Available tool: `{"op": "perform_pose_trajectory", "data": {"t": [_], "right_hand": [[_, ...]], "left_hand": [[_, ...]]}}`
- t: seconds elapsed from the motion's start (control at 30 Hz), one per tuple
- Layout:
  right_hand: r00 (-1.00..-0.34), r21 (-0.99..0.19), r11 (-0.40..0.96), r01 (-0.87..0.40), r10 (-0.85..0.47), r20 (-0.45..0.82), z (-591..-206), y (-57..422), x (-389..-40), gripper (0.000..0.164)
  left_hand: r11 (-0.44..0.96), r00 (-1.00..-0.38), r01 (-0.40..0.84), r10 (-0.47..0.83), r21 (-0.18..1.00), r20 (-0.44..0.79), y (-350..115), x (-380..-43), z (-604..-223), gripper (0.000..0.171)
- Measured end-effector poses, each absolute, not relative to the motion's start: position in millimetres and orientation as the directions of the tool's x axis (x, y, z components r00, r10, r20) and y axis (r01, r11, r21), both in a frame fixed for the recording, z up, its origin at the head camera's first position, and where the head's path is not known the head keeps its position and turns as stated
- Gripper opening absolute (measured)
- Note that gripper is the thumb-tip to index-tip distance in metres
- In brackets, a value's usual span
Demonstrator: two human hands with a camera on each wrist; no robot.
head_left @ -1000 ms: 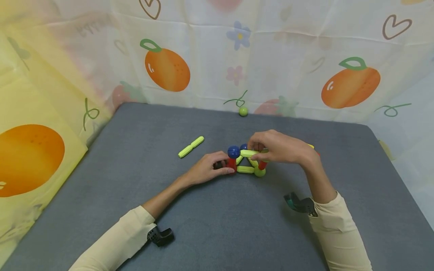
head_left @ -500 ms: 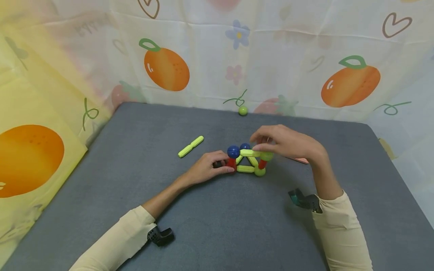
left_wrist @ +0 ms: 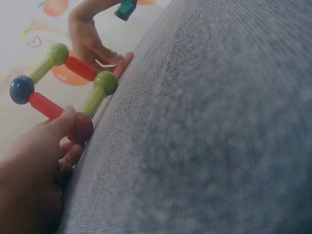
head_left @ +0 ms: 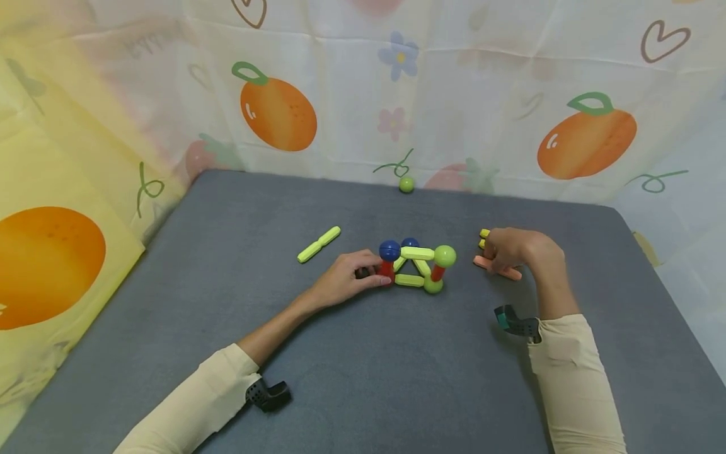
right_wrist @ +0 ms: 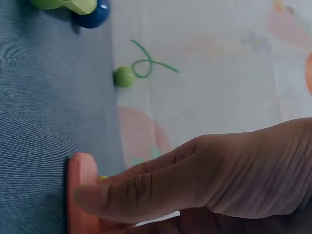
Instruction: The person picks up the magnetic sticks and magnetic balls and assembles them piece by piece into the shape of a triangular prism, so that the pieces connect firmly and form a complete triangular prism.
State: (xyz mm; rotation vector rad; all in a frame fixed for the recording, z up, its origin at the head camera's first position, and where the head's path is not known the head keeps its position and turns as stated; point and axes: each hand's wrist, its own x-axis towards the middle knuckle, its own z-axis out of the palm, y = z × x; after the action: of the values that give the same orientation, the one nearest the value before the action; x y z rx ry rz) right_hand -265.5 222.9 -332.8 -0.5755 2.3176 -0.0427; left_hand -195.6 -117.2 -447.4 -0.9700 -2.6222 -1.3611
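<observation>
A ball-and-rod toy frame (head_left: 417,253) is stood upright near the middle of the grey table (head_left: 363,372), and its lower left corner is held by the left hand (head_left: 347,277). There, the red ball (left_wrist: 83,127) is gripped between the thumb and curled fingers, with the thumb tip laid by the lower end of a red rod (left_wrist: 45,104). The rod's upper end is topped by a blue ball (head_left: 389,250), joined by a yellow-green rod to an upper green ball (head_left: 445,256). That corner is carried by a 2nd red rod (head_left: 438,273) above a lower green ball (head_left: 433,285). The bottom side is closed by a yellow-green crosspiece (head_left: 409,280). Behind it, 2 more rods are slanted toward a rear blue ball (head_left: 410,242).

Well apart, to the frame's right, a coral rod (right_wrist: 82,170) lying on the table is pinched by the right hand (head_left: 513,247), its thumb set across it. Beside that hand, 2 yellow pieces (head_left: 484,233) are partly hidden.

A loose yellow-green rod (head_left: 319,244) is left lying beyond the left hand, and a loose green ball (head_left: 406,184) is set at the far edge, near the orange-printed curtain (head_left: 340,75).
</observation>
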Motion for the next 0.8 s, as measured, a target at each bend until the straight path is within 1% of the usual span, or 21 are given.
{"op": "perform_pose_trajectory", "data": {"t": [0.03,0.13,0.17,0.23,0.27,0.33,0.4,0.43,0.47,0.53,0.6,0.67,0.8], "right_hand": [[-0.632,-0.184,0.903,-0.389,-0.407,-0.66,-334,222,-265,0.027],[-0.651,-0.201,0.905,-0.375,-0.411,-0.638,-334,223,-263,0.009],[-0.656,-0.214,0.903,-0.374,-0.42,-0.627,-333,225,-262,0.009],[-0.667,-0.236,0.896,-0.375,-0.438,-0.603,-332,227,-261,0.023],[-0.672,-0.244,0.898,-0.366,-0.436,-0.599,-332,229,-261,0.025],[-0.664,-0.243,0.902,-0.357,-0.428,-0.613,-334,230,-261,0.018],[-0.647,-0.232,0.908,-0.35,-0.413,-0.641,-336,231,-262,0.004],[-0.636,-0.226,0.908,-0.353,-0.41,-0.654,-338,232,-262,0.006],[-0.627,-0.226,0.91,-0.346,-0.404,-0.666,-340,232,-263,0.011],[-0.613,-0.242,0.907,-0.345,-0.413,-0.673,-341,234,-263,0.018],[-0.614,-0.277,0.895,-0.35,-0.442,-0.654,-340,236,-261,0.019],[-0.607,-0.336,0.869,-0.363,-0.494,-0.622,-335,235,-258,0.017],[-0.565,-0.457,0.796,-0.397,-0.604,-0.562,-316,225,-244,0.012]], "left_hand": [[0.424,-0.805,0.54,0.512,0.727,0.299,-117,-196,-447,0.016],[0.427,-0.806,0.54,0.512,0.725,0.298,-117,-197,-448,0.017],[0.426,-0.806,0.539,0.512,0.727,0.298,-117,-197,-448,0.018],[0.42,-0.808,0.537,0.505,0.732,0.302,-118,-197,-448,0.019],[0.416,-0.809,0.536,0.502,0.735,0.306,-118,-198,-448,0.019],[0.409,-0.814,0.531,0.488,0.742,0.314,-119,-198,-448,0.019],[0.407,-0.819,0.529,0.476,0.745,0.321,-118,-199,-448,0.02],[0.409,-0.821,0.527,0.47,0.745,0.323,-117,-200,-447,0.02],[0.414,-0.825,0.524,0.465,0.745,0.321,-115,-201,-447,0.021],[0.426,-0.829,0.519,0.461,0.741,0.316,-112,-204,-447,0.024],[0.429,-0.832,0.514,0.46,0.743,0.309,-107,-208,-448,0.027],[0.431,-0.838,0.505,0.454,0.748,0.303,-104,-212,-449,0.029],[0.428,-0.844,0.493,0.446,0.758,0.297,-102,-214,-451,0.03]]}}
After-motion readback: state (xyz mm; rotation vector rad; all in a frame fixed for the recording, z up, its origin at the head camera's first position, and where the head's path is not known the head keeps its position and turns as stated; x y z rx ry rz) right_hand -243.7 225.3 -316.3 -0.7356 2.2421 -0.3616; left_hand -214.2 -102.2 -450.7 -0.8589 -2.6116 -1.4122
